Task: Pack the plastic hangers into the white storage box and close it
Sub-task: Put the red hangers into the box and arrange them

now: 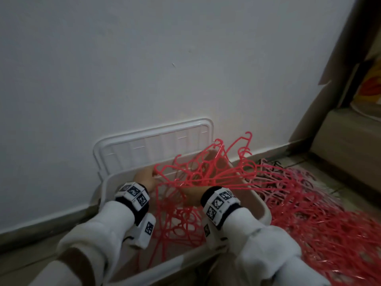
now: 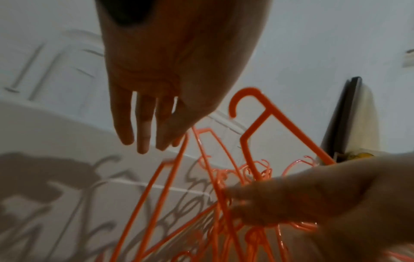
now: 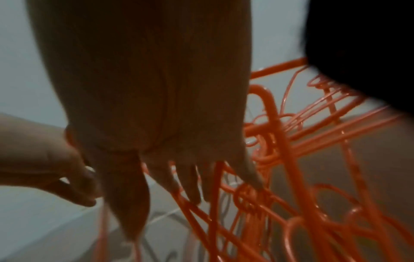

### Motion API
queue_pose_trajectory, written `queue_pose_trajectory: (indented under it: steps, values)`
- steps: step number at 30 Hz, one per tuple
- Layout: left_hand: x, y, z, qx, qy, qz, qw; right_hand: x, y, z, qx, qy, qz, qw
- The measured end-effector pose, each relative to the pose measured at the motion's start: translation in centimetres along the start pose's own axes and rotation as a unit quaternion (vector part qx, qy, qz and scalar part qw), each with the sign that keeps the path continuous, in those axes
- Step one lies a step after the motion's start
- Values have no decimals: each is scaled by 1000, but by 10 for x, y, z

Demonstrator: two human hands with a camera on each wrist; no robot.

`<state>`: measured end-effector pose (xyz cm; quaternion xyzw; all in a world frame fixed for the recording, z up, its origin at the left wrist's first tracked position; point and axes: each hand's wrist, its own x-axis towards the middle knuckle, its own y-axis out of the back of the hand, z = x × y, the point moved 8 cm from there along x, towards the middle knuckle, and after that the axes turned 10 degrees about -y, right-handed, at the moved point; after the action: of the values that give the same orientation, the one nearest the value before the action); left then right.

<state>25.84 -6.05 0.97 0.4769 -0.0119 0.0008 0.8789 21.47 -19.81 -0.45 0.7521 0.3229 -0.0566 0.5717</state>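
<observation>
Red plastic hangers, bundle held over open white storage box.

Bundle of hangers (image 1: pixel 198 172): over the storage box (image 1: pixel 262 205), some tips hanging down into it, hooks splayed toward the wall. Right hand (image 1: pixel 192 193): under the bundle; its fingers (image 3: pixel 190 179) extend nearly straight, threaded among the bars. Left hand (image 1: pixel 144 177): fingers (image 2: pixel 143 131) straight and slightly spread, tips touching one bar's end. Lid (image 1: pixel 152 141): upright against the wall behind the box. Loose hanger pile (image 1: pixel 321 215): on the floor right of the box.
</observation>
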Motion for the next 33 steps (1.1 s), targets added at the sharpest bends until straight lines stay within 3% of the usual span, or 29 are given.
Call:
queue_pose_trajectory:
  steps: [2,8,10,13,15,19,22,24,26,29,31,33]
  values:
    - [-1,5,11,50,12,-5,999,-13,-6,-5,-25,-13,-66,997]
    - [1,4,37,32,16,-13,999,-25,5,2,-42,-35,-89,994]
    - [2,5,49,27,-7,-18,999,-27,10,10,-11,-37,-89,995]
    - [6,6,74,14,-60,-21,998,-30,21,30,129,-31,-93,987]
    - [10,3,94,-9,-92,-21,995,-34,37,46,196,-19,-62,978]
    - [12,-16,151,-67,-161,-39,984,-50,86,98,253,-9,102,962]
    - [11,-44,196,-86,-228,-80,966,-74,119,156,272,-47,296,914]
    - [13,-69,219,-70,-259,-117,956,-92,126,198,263,-100,378,882]
    - [15,-93,239,-44,-286,-152,945,-100,115,234,253,-160,367,881]
    - [15,-131,265,41,-330,-190,924,-102,83,277,205,-234,290,905]
    - [12,-154,267,76,-341,-224,910,-98,60,282,196,-231,250,920]
    - [15,-181,264,100,-335,-259,901,-95,47,288,229,-213,256,915]
